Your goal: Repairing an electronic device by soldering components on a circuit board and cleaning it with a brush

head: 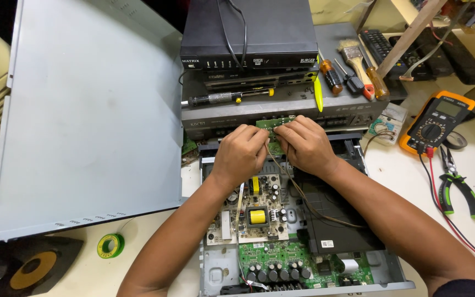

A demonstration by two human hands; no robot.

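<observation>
- Small green circuit board (pixel 273 125): held above the opened player chassis (pixel 215 269), at its far edge.
- Left hand (pixel 240 154), right hand (pixel 303 144): fingers of both clamped on the board's near edge.

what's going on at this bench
A person holds a small green board with both hands, the left hand and right hand pinching it above an opened player. The player's power board and black drive are exposed, and a brown cable runs from the small board down over the drive. The grey lid lies to the left. Screwdrivers, a multimeter and pliers sit to the right.
</observation>
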